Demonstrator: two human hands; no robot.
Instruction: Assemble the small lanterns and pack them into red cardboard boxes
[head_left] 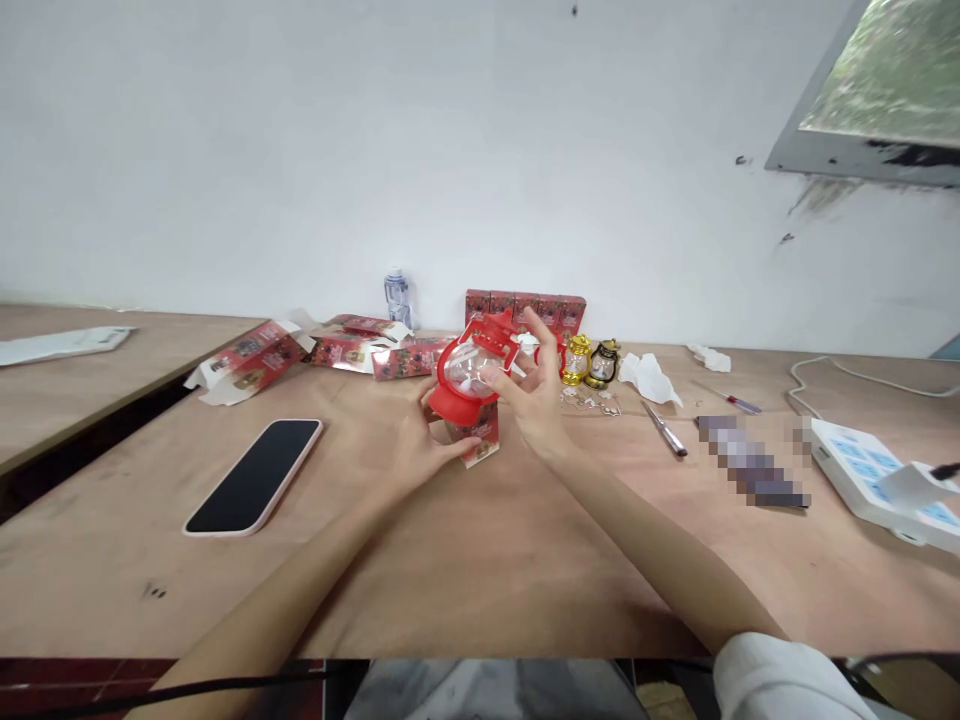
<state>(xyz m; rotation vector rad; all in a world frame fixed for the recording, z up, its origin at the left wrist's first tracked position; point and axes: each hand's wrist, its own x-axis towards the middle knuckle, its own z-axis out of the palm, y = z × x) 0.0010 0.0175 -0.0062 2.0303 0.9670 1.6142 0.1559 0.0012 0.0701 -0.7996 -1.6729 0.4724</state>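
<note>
A small red toy lantern (469,372) with a clear globe is held up above the wooden table (480,560), tilted to the left. My left hand (420,445) is closed around its red base from below. My right hand (534,392) touches the globe and red top with thumb and fingertips, the other fingers spread. A small red printed box (484,448) lies just under the lantern.
A black phone (255,475) in a pink case lies left of my arms. Opened red cartons (251,362) and a row of red boxes (525,306) sit near the wall. A gold lantern (577,360), a dark lantern (602,364), a screwdriver (665,432) and a white power strip (874,475) lie to the right.
</note>
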